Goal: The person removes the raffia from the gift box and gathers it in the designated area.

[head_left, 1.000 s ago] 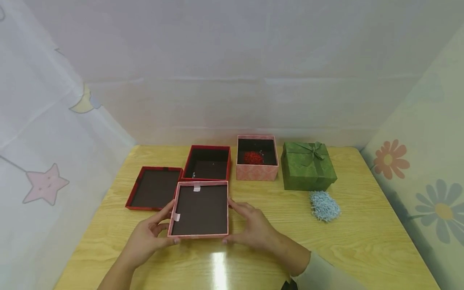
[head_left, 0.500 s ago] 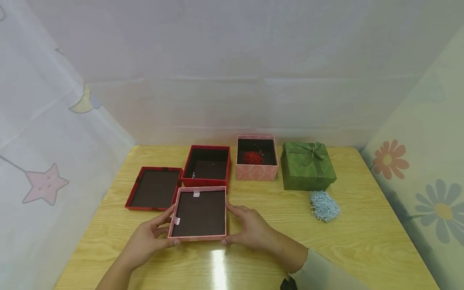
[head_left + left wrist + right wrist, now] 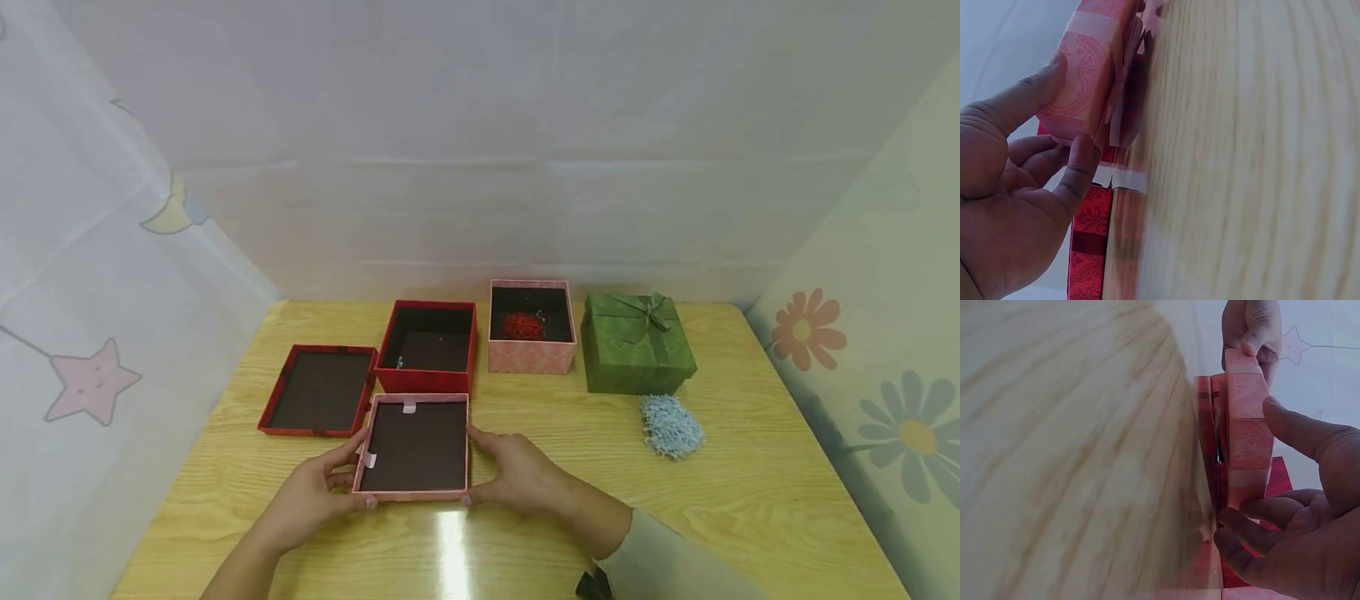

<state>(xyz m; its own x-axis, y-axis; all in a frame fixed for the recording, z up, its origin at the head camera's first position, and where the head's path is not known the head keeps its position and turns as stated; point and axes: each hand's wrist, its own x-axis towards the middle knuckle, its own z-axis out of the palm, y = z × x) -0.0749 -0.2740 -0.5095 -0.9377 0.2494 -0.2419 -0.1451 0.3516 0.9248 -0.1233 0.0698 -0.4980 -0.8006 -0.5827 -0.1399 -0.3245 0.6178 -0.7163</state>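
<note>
A pink box lid (image 3: 414, 447) lies inside-up between my hands at the front of the table, its dark lining facing up. My left hand (image 3: 309, 500) grips its left front corner, thumb on the front side and fingers at the left edge and below. My right hand (image 3: 522, 477) holds the right front corner the same way. In the left wrist view, a pink ribbon bow (image 3: 1124, 75) shows under the lid (image 3: 1088, 69), close to the wood. Whether the lid's weight rests on the table cannot be told.
Behind the lid stands an open red box (image 3: 427, 382), with its red lid (image 3: 318, 390) inside-up to the left. An open pink box (image 3: 530, 357) holds red shredded filler (image 3: 523, 326). On the right are a closed green box (image 3: 637, 346) with a bow and a light blue shredded bundle (image 3: 671, 427).
Both hands have lowered the pink lid toward the table and slightly nearer to me, uncovering more of the red box's front. The other boxes have not moved.
</note>
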